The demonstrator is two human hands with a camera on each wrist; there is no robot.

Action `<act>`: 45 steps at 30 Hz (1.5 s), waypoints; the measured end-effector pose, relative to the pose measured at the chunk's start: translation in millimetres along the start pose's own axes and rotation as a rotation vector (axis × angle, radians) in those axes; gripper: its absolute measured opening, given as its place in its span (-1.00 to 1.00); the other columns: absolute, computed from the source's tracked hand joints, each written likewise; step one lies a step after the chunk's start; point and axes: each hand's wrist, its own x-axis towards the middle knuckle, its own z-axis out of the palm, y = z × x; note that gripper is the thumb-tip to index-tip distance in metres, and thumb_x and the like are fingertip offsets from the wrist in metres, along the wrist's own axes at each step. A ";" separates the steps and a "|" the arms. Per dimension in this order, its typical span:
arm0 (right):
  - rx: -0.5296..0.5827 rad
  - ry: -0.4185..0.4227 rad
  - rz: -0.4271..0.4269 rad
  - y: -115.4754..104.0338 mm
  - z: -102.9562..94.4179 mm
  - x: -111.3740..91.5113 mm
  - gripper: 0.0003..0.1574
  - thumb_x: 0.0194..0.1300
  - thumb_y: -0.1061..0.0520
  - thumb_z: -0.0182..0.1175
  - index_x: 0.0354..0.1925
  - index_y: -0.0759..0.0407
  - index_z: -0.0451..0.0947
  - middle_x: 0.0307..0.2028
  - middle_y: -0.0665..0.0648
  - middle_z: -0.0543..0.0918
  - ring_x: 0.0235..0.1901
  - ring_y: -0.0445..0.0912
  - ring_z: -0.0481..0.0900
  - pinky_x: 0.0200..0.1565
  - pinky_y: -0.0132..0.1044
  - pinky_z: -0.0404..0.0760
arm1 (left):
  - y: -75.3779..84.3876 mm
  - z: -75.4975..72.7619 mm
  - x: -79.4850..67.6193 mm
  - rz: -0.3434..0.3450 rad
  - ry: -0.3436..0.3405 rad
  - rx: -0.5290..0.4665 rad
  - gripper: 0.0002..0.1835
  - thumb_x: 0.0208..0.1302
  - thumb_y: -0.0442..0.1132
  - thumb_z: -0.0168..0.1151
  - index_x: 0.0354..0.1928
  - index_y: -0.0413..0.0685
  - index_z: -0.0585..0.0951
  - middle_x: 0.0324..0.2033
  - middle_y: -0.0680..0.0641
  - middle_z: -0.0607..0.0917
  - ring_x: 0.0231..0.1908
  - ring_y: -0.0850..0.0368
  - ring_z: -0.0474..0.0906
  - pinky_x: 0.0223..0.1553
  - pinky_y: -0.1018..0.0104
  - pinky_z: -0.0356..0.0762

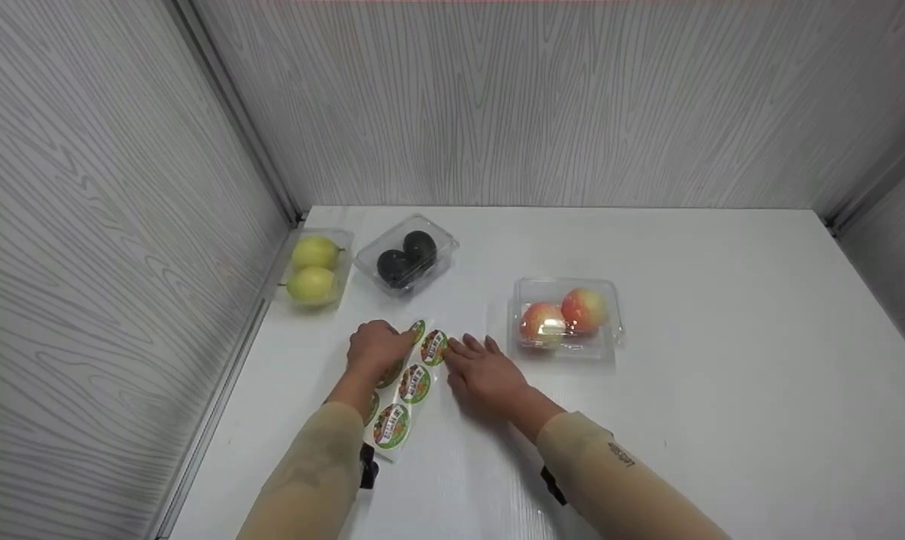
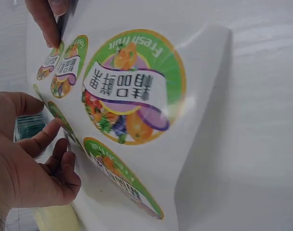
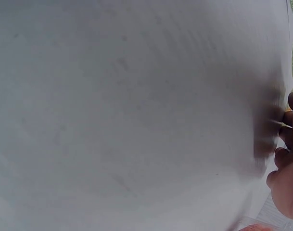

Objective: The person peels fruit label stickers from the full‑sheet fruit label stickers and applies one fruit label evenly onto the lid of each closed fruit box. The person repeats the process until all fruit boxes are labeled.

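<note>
In the head view, the table (image 1: 730, 375) gives passage at right; left hand (image 1: 380, 347) and right hand (image 1: 488, 373) block the lower middle, the red-yellow-fruit box (image 1: 535, 287) right of centre, dark-fruit box (image 1: 439, 268) and yellow-fruit box (image 1: 343, 237) left of centre.

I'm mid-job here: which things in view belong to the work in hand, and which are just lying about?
In the job:
Sticker sheet
Left hand, pinching the sheet's edge
Right hand, touching the sheet

Apparently just lying about, untouched:
Yellow fruits in a clear box
Dark fruits in a second clear box
Red-and-yellow fruits in a third clear box
</note>
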 end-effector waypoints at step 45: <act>-0.038 -0.034 0.029 -0.5 0.0 5.0 -0.34 0.71 -0.05 -0.06 0.63 0.06 0.27 0.61 0.11 0.27 0.62 0.13 0.11 0.57 0.22 0.00 | 21.5 -11.4 -3.8 -0.075 -0.267 -0.513 -0.53 0.33 -0.09 0.20 0.14 -0.30 0.55 -0.16 -0.15 0.67 -0.32 0.13 0.60 -0.29 0.33 0.56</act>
